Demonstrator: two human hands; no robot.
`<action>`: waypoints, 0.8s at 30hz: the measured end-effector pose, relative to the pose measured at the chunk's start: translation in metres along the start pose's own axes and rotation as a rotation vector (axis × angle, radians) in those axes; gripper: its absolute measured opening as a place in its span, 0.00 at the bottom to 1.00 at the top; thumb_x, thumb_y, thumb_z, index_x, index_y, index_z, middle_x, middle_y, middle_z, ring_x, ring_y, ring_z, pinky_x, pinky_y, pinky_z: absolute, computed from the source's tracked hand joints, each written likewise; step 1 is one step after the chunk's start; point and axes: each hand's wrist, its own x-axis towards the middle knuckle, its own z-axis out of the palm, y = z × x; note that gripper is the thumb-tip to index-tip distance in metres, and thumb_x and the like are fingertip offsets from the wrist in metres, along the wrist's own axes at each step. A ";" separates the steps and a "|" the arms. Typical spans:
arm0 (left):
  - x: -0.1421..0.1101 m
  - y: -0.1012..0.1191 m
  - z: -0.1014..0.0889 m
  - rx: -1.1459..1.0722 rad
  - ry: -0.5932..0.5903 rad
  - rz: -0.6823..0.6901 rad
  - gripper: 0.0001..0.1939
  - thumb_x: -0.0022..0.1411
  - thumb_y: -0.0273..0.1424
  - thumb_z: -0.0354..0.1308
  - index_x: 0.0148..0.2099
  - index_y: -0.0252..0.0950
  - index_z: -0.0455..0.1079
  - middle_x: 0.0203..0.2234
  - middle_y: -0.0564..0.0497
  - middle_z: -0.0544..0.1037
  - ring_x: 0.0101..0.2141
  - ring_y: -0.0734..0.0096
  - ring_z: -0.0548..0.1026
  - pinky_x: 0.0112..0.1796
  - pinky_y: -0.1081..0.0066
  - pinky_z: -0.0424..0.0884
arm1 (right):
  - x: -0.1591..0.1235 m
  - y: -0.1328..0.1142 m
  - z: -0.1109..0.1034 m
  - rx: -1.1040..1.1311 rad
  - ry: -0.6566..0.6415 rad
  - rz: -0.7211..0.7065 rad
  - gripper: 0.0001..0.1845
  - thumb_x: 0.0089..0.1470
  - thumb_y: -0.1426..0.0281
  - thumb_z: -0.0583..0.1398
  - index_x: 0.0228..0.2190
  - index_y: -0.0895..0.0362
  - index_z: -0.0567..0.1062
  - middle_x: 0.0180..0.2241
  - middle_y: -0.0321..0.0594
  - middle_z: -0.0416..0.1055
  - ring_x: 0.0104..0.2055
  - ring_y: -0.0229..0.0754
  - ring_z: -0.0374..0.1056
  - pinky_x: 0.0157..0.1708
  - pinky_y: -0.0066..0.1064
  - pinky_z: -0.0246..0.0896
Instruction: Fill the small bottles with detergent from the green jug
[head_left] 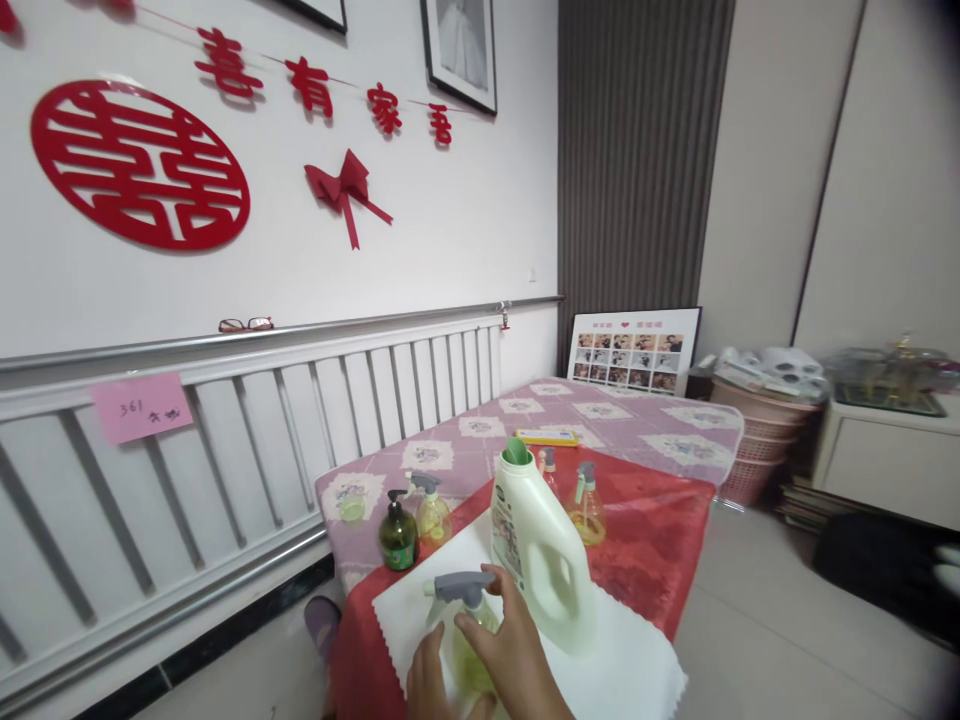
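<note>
Left hand [429, 672] and right hand [511, 630] are clasping the sprayer [466, 660] before me, fingers wrapped round — head [459, 586] already sitting on, tightness unclear — jug [525, 505] standing apparently uncapped.

Red characters 喜, 有, 家, 吾, left to right, on string garland [385, 110] across white wall [465, 220] (read from right: 吾家有喜). Double-happiness sign 囍 in red oval cutout [140, 165], above radiator's top edge. Pink note [141, 407], on top edge of radiator [214, 480], handwritten "361"; characters after it unclear. Photo board [634, 350], beyond table's far edge: red heart along top edge, lettering either side too small. Labels on jug [540, 500], mid-table, and green pump bottle [397, 535], near left edge of table [660, 420], illegible.
</note>
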 end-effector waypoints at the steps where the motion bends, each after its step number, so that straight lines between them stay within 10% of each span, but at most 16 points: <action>1: 0.003 0.003 0.004 0.020 0.002 0.005 0.35 0.45 0.36 0.57 0.56 0.26 0.67 0.52 0.29 0.77 0.55 0.42 0.74 0.55 0.55 0.70 | 0.001 -0.002 0.001 -0.021 -0.007 -0.016 0.23 0.41 0.67 0.63 0.43 0.57 0.73 0.43 0.51 0.77 0.49 0.58 0.73 0.52 0.48 0.66; 5: 0.008 0.015 0.016 -0.016 -0.071 0.019 0.36 0.48 0.40 0.57 0.57 0.24 0.67 0.54 0.27 0.76 0.56 0.41 0.74 0.57 0.53 0.69 | 0.004 -0.002 0.002 -0.083 -0.031 -0.109 0.06 0.45 0.64 0.61 0.28 0.53 0.73 0.33 0.46 0.76 0.40 0.56 0.73 0.45 0.49 0.69; 12: 0.006 0.009 0.026 -0.069 -0.157 -0.049 0.43 0.44 0.38 0.60 0.61 0.21 0.61 0.55 0.26 0.74 0.55 0.41 0.74 0.56 0.54 0.70 | 0.019 -0.014 -0.006 -0.071 -0.014 -0.177 0.14 0.50 0.57 0.59 0.33 0.54 0.76 0.36 0.48 0.78 0.40 0.54 0.74 0.43 0.45 0.71; 24: 0.001 0.014 0.025 -0.050 -0.162 -0.130 0.48 0.34 0.27 0.61 0.63 0.30 0.63 0.57 0.35 0.74 0.58 0.41 0.72 0.58 0.56 0.70 | 0.081 -0.123 -0.017 -0.005 -0.099 -0.373 0.14 0.55 0.61 0.59 0.42 0.52 0.72 0.33 0.36 0.73 0.30 0.41 0.68 0.34 0.32 0.66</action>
